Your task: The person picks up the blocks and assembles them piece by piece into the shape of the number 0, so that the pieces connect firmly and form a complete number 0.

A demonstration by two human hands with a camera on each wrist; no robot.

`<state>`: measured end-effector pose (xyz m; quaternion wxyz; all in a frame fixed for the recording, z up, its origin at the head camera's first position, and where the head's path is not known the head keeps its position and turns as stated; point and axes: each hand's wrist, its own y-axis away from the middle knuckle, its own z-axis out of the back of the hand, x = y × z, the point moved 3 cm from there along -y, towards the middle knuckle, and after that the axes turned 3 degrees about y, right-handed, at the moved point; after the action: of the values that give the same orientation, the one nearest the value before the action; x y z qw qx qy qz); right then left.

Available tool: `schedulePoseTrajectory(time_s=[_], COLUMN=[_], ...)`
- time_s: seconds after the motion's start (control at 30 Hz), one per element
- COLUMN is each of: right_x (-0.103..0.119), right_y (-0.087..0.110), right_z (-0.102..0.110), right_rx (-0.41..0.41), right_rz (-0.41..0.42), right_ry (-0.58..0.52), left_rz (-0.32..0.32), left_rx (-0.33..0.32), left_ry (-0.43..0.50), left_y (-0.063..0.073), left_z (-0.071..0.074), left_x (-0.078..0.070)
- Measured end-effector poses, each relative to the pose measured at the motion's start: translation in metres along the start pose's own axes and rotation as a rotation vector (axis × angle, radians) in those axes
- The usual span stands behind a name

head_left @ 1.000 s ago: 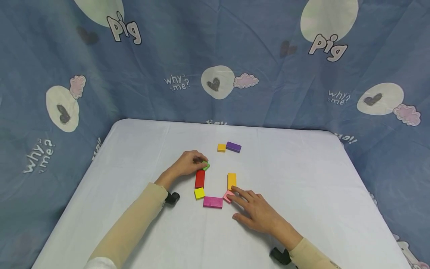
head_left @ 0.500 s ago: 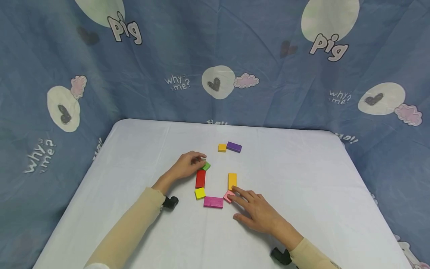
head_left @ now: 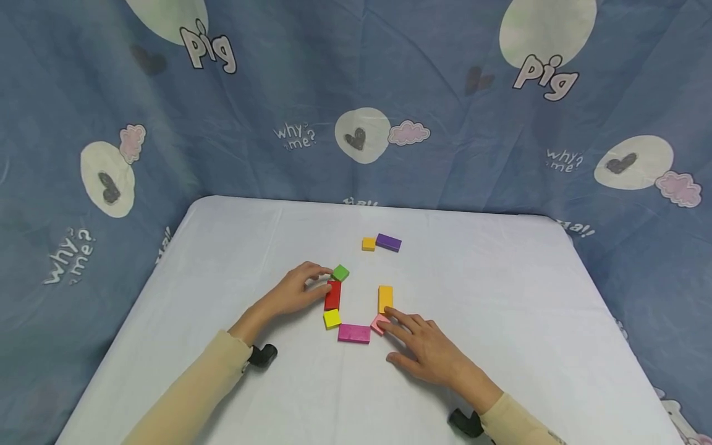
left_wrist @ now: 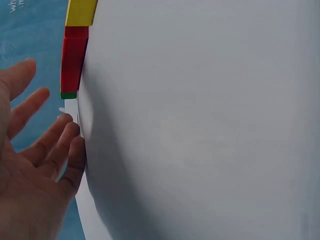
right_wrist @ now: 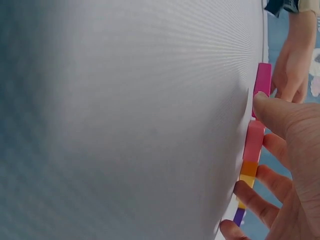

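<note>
My left hand [head_left: 297, 289] is beside the upper left of a block outline, with nothing in its grasp. Its fingertips are right at a green block [head_left: 340, 272] and the top of a red block [head_left: 332, 295]. In the left wrist view the fingers [left_wrist: 70, 150] are spread and relaxed. Below the red block lies a yellow block [head_left: 332, 319], then a magenta block [head_left: 354, 334]. My right hand [head_left: 425, 349] has its fingertips over a pink block [head_left: 378, 324] and the lower end of an orange-yellow block [head_left: 385, 298]. The thumb stays apart, near the magenta block.
Farther back on the white table [head_left: 473, 266] lie a small orange block [head_left: 369, 244] and a purple block [head_left: 389, 242], side by side. A blue printed cloth [head_left: 434, 167] hangs behind the table's far edge. Dark wrist cameras sit under both sleeves.
My left hand has let go of the green block and drawn back to the left and nearer to me. The green block now shows whole. My right hand stays in place.
</note>
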<state>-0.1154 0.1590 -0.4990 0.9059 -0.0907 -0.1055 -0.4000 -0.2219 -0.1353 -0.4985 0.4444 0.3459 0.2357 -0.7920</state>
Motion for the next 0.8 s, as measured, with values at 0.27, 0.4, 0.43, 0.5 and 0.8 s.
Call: schedulePoseTrajectory(time_s=[0.27,0.4,0.43,0.5,0.8], right_x=[0.000,-0.001,-0.001,-0.001,0.000], right_y=[0.000,-0.002,-0.002,-0.003,0.000], right_z=[0.001,0.004,0.004,0.006,0.004], right_rx=[0.015,0.035,0.040,0.045,0.044], right_rz=[-0.002,-0.011,-0.014,-0.015,-0.018], right_ry=[-0.004,0.003,0.005,0.001,-0.012], left_rz=[0.004,0.019,0.018,0.008,-0.060], left_rx=[0.102,0.167,0.182,0.212,0.292], left_ry=[-0.035,-0.068,-0.077,-0.098,-0.224], left_y=[0.027,0.038,0.040,0.045,0.058], left_z=[-0.003,-0.005,-0.006,-0.008,-0.018], left_x=[-0.007,-0.013,-0.014,-0.017,-0.025])
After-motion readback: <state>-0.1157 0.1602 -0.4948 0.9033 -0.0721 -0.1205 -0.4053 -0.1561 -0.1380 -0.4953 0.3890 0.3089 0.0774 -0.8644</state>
